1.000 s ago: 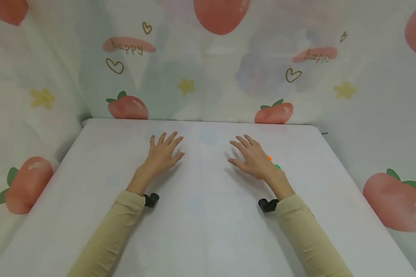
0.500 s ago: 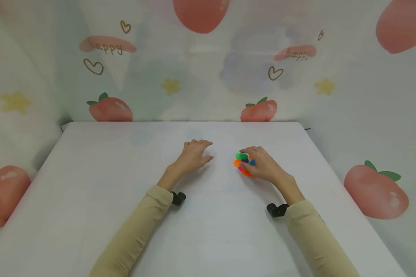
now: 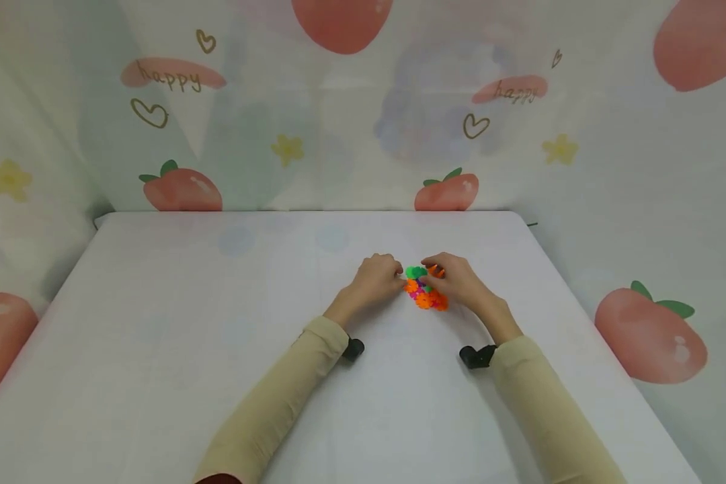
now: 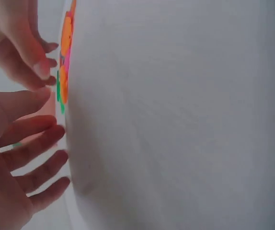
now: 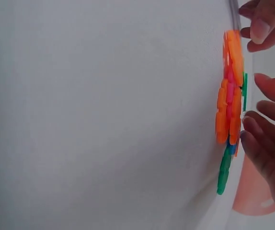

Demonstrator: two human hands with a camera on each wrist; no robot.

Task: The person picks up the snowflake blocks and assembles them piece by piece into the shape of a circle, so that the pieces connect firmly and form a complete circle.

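A small cluster of colourful plastic snowflake discs [image 3: 426, 300], orange, green, pink and blue, lies on the white table right of the middle. My right hand [image 3: 461, 281] hovers over its right side, thumb and fingers apart, and hides part of it. At the cluster's left edge is my left hand [image 3: 374, 282], fingers bent and fingertips close to a green disc [image 3: 414, 272]. In the left wrist view the left hand's fingers are spread with nothing between them. Seen from the right wrist, orange discs [image 5: 222, 112] lie in front of the right hand's fingertips.
The white table [image 3: 187, 349] reaches back to a curtain [image 3: 339, 121] printed with peaches, hearts and the word happy. Black wrist cameras [image 3: 476, 357] sit under both beige cuffs, low over the table. A dark red edge [image 3: 219, 478] shows at the bottom.
My left hand has moved right, up to the cluster, with its fingers drawn closer together. The right hand first shifted over the discs, then stayed near them. The head view has swung right.
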